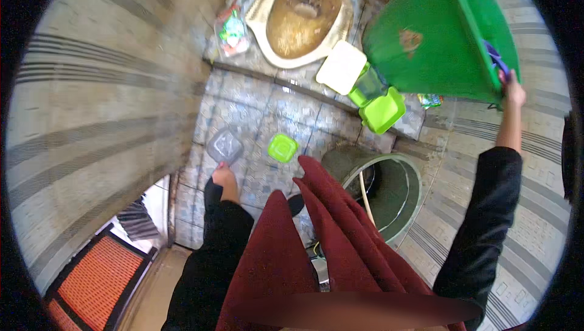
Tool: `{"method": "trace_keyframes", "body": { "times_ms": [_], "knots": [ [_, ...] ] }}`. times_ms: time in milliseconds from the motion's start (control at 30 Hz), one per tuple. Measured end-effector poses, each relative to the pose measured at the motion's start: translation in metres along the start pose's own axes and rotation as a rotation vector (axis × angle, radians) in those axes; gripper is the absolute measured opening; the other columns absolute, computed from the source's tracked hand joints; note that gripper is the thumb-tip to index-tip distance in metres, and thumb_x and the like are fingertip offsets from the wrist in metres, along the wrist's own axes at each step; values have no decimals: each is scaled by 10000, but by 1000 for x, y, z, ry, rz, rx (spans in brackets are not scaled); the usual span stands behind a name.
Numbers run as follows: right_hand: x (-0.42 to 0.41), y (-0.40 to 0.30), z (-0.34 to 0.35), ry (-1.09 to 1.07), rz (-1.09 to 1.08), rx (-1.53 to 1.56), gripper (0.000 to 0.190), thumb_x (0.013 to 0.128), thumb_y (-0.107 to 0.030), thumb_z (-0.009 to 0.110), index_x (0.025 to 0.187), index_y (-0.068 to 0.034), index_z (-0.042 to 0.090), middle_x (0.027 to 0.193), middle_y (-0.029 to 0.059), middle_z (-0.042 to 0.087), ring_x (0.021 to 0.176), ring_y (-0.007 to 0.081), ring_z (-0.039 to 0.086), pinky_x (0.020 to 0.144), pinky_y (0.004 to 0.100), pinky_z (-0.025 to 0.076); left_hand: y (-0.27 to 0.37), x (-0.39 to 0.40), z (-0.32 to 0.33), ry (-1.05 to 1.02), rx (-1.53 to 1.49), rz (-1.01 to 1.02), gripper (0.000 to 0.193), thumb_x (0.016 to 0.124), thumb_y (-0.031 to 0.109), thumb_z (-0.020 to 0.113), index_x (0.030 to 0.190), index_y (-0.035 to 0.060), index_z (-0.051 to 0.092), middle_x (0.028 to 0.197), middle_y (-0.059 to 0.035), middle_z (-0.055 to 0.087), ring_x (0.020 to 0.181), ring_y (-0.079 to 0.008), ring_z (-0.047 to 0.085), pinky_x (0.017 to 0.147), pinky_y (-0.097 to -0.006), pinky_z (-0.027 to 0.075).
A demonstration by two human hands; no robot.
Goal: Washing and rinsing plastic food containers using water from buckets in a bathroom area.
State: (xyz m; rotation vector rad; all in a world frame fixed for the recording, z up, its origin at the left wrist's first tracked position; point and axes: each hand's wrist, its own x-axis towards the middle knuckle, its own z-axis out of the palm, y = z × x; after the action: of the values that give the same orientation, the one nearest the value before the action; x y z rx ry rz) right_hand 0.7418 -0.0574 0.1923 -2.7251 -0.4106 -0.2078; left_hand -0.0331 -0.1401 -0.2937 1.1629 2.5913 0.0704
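My left hand [225,180] grips the near edge of a clear square plastic container [224,146] above the tiled floor. Just right of it, a small bright-green plastic lid or dish [283,148] appears to lie on the tiles. My right hand [513,91] reaches to the rim of a large green plastic barrel [433,39]. Its fingers are around a purple handle [495,59], which seems to belong to a water dipper; the far end is hidden inside the barrel.
A stained squat toilet [292,59] occupies a raised tiled step [292,87]. A white lid [341,67] and green containers [383,109] sit on its edge. A clear tub of packets [232,34] stands left. A grey-green bucket [410,180] stands near my right leg.
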Motion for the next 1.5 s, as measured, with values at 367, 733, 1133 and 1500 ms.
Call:
{"method": "trace_keyframes", "body": {
  "times_ms": [367,733,1133,1500],
  "knots": [
    [-133,-23,-160,-69,235,1592,280,878,-209,431,943,59,479,840,170,609,500,106,518,427,188,395,103,29,-308,-352,-913,4,418,676,-72,531,1061,33,407,847,-84,522,624,-182,564,405,-277,487],
    [-410,81,-388,230,350,1549,290,855,-255,481,858,29,540,757,123,618,514,57,501,454,166,387,248,-128,-517,-1388,-944,499,705,611,-92,379,1235,151,159,1115,-187,379,757,-292,536,645,-358,504],
    [-779,209,-518,743,719,1214,297,854,-234,485,965,38,530,793,125,613,488,54,492,446,161,389,97,-309,-377,-1690,84,415,588,780,352,447,1290,175,215,1314,-96,249,1136,-338,314,815,-577,355],
    [-904,322,-504,924,906,1114,282,861,-236,471,970,19,520,800,120,614,464,39,482,423,146,376,-21,-325,-298,-1023,115,906,446,702,199,571,1102,88,410,1085,-141,478,964,-325,474,761,-488,394]
  ]
}}
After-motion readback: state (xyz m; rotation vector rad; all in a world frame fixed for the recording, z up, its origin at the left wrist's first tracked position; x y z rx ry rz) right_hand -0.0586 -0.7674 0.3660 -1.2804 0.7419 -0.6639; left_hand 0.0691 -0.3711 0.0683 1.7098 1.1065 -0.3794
